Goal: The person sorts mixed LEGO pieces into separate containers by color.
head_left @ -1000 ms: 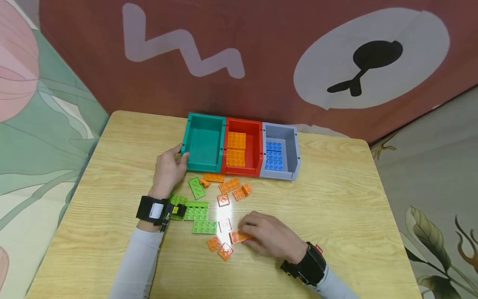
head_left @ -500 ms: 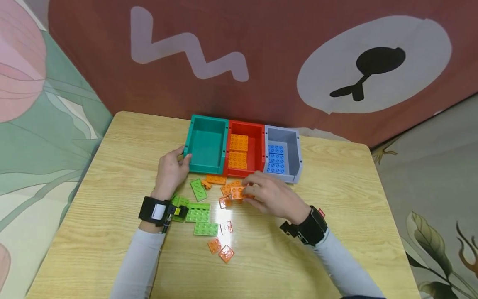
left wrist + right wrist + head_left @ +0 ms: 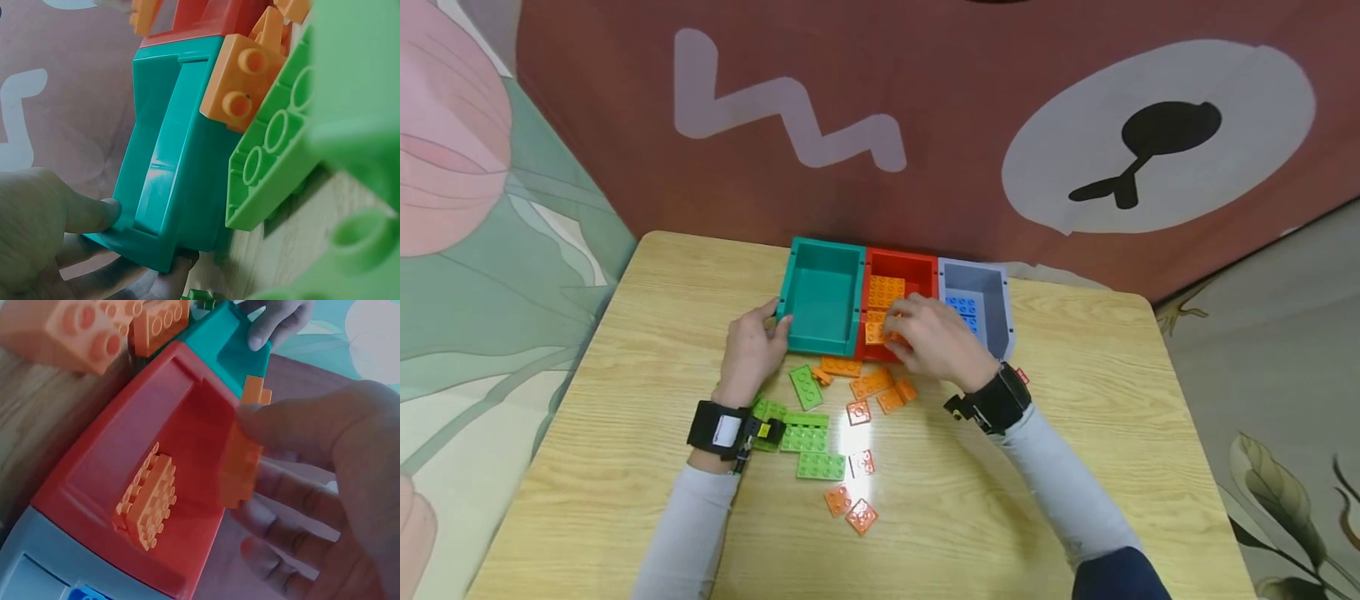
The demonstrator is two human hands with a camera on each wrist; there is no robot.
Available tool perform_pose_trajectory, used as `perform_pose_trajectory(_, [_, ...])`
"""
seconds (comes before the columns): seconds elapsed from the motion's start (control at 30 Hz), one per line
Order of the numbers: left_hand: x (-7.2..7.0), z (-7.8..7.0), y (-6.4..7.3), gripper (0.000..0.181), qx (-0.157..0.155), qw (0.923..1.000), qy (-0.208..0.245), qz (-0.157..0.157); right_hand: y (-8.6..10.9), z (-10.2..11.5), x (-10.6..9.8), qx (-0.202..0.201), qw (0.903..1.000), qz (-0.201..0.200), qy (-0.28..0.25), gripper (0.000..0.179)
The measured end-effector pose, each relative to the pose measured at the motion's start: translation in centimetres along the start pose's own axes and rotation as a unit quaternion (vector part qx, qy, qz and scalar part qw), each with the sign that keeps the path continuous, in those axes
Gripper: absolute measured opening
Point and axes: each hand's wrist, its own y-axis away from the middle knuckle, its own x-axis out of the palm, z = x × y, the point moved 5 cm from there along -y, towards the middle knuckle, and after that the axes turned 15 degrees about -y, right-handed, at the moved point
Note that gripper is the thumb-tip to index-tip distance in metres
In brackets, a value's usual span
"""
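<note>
My left hand [image 3: 752, 346] holds the near left corner of the teal bin [image 3: 823, 292], its thumb over the rim. In the left wrist view that thumb [image 3: 94, 212] lies on the bin's end wall, the other fingers below. Over the red bin [image 3: 921, 268] is my right hand [image 3: 943, 337]. Between its thumb and fingers it pinches an orange building brick [image 3: 242, 462], seen edge-on in the right wrist view. Orange bricks [image 3: 147, 503] lie inside the red bin, along its left side in the head view.
Right of the red bin stands a grey-blue bin [image 3: 997, 312] with blue bricks [image 3: 962, 310]. In front of the bins lie several orange bricks [image 3: 871, 384] and green bricks [image 3: 822, 466]. Small orange pieces [image 3: 862, 517] lie nearer on the wooden table [image 3: 1075, 483].
My right hand has picked up an orange brick from the near part of the table and carried it forward over the red bin. My left hand keeps its hold on the teal bin.
</note>
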Motion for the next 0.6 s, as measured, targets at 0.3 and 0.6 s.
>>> perform_pose_trajectory(0.3, [-0.2,-0.1,0.0,0.054,0.001,1.0,-0.008,-0.005,-1.5,-1.9,0.0,0.048,0.9985,0.026,0.001,0.01])
perform_pose_trajectory(0.6, [0.0,-0.1,0.1,0.054,-0.009,0.9999,-0.009,0.007,-3.4,-3.5,1.6,0.076,0.9947,0.069,0.008,0.014])
